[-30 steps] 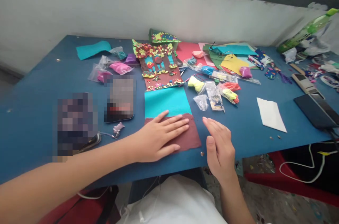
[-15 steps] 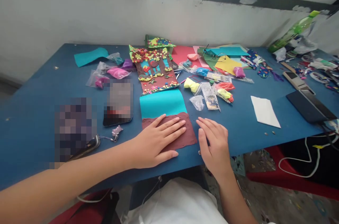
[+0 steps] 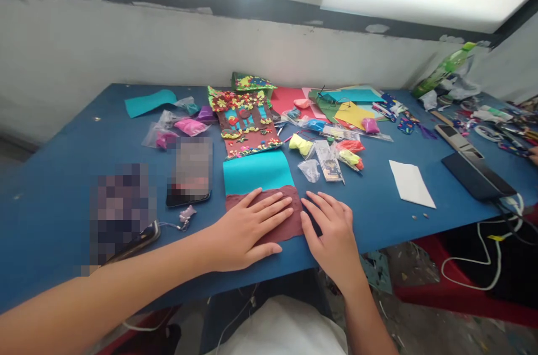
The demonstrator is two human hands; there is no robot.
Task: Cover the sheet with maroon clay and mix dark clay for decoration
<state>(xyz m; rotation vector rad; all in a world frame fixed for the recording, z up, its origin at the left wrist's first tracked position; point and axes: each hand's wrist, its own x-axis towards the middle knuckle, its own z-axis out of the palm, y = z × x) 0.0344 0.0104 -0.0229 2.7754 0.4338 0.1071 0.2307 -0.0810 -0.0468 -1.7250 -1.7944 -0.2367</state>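
A turquoise sheet (image 3: 258,171) lies flat near the table's front edge, its lower part covered by a thin layer of brown clay (image 3: 290,228). My left hand (image 3: 252,226) rests flat on the clay with its fingers spread, holding nothing. Beside the clay's right edge is my right hand (image 3: 330,226), fingers stretched out and thumb apart, its fingertips at or touching that edge. Just behind the sheet lies a decorated clay picture (image 3: 246,125) with flowers, blue panels and small mushroom-like shapes.
Bagged clay in pink (image 3: 191,126), yellow (image 3: 300,144) and orange (image 3: 351,146) lies around the picture. Two blurred phone-like objects sit at left, with a bear charm (image 3: 187,213). White paper (image 3: 412,183), a dark power bank (image 3: 477,176) and a green bottle (image 3: 445,70) are at right.
My right hand has moved left to the clay's right edge. My left hand stays flat on the clay. The camera view has tilted up slightly.
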